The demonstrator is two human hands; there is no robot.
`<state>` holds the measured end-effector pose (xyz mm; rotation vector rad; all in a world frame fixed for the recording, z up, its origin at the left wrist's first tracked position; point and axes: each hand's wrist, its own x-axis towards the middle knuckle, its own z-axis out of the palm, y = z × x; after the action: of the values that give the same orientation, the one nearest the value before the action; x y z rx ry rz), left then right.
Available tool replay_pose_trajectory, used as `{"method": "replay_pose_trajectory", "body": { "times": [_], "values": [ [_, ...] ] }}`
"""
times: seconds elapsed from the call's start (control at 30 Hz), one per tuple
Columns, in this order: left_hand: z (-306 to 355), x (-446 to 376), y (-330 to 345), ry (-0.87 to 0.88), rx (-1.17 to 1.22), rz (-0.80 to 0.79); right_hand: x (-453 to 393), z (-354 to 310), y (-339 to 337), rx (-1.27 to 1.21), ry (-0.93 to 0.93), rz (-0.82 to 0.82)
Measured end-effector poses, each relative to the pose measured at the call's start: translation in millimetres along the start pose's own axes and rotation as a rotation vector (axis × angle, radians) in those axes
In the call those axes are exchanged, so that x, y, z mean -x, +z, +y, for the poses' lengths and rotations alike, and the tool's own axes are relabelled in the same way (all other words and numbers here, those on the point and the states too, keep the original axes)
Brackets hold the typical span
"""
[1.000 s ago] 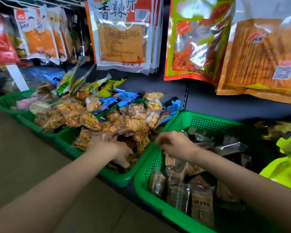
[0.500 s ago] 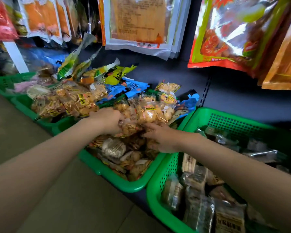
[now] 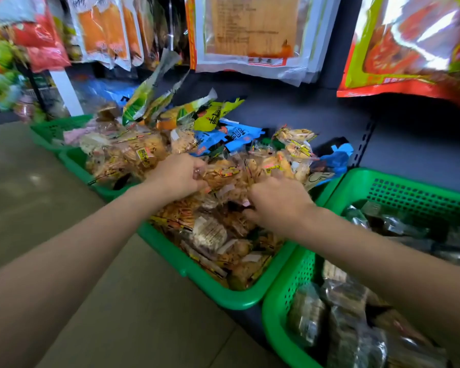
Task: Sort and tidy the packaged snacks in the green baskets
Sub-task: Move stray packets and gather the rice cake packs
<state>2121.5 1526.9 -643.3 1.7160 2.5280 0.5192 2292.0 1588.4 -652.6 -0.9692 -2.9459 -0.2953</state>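
A dark shelf (image 3: 290, 120) carried a row of green baskets, under large hanging bags (image 3: 250, 35). The middle basket (image 3: 231, 298) was heaped with clear snack packets (image 3: 223, 235); the right basket (image 3: 282, 314) held darker packs (image 3: 343, 328). The left hand (image 3: 175, 177) pinched a crinkly packet (image 3: 223, 173) at the heap's top; the right hand (image 3: 279, 200) had fingers curled into the pile, its grip hidden. The packets looked light, slippery and crushable, best taken by their sealed edges. Blue and yellow wrappers (image 3: 231, 134) crowded the back edge

Big hanging snack bags (image 3: 252, 35) lined the dark shelf back panel (image 3: 290, 112), and beige floor (image 3: 122, 301) stretched below.
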Motion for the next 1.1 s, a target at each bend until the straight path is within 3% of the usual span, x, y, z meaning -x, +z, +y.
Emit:
{"method": "replay_pose_trajectory", "body": {
  "times": [0.03,0.1,0.17,0.23,0.33,0.43,0.57,0.67,0.77,0.83,0.9,0.93,1.0,1.1],
  "values": [
    [-2.9,1.3,-1.2,-0.012,0.041,0.007,0.5,-12.9,-0.1,-0.168,-0.066,-0.014],
    [-4.4,5.5,-0.9,-0.040,0.112,-0.004,-3.8,-36.8,9.3,-0.427,-0.101,-0.238],
    [-4.3,8.6,1.1,-0.048,0.128,0.011,-9.4,-50.0,25.3,-0.460,-0.034,-0.386],
    [-3.1,12.1,1.1,-0.041,0.137,0.034,-8.5,-48.6,33.2,-0.411,0.002,-0.295],
    [-3.7,15.8,-2.1,-0.059,0.191,0.052,2.3,-33.9,26.2,-0.270,-0.046,-0.034],
    [0.6,18.0,-2.7,-0.079,0.187,0.047,19.5,2.1,8.3,-0.273,-0.058,0.091],
    [32.4,28.8,13.5,0.012,0.076,-0.073,41.6,65.7,-22.8,-0.464,0.230,0.329],
    [57.3,38.2,32.0,0.175,-0.039,-0.338,44.4,97.3,-32.3,-0.656,0.458,0.385],
    [61.4,40.5,20.8,0.206,0.198,-0.460,33.4,108.5,-27.5,-0.899,0.541,0.367],
    [50.7,34.1,6.4,0.171,0.328,-0.351,26.2,107.2,-22.0,-1.041,0.543,0.376],
    [30.7,23.5,-4.1,0.089,0.172,-0.133,18.4,101.4,-17.9,-1.112,0.517,0.376],
    [20.5,19.2,-7.6,0.053,-0.027,-0.064,14.9,97.5,-17.0,-1.136,0.501,0.378],
    [-3.3,11.6,-4.0,0.043,-0.453,-0.092,6.9,91.2,-13.3,-1.176,0.478,0.379],
    [-26.5,6.1,14.2,0.083,-0.640,-0.202,-3.1,83.8,-5.4,-1.135,0.470,0.358]
  ]
}}
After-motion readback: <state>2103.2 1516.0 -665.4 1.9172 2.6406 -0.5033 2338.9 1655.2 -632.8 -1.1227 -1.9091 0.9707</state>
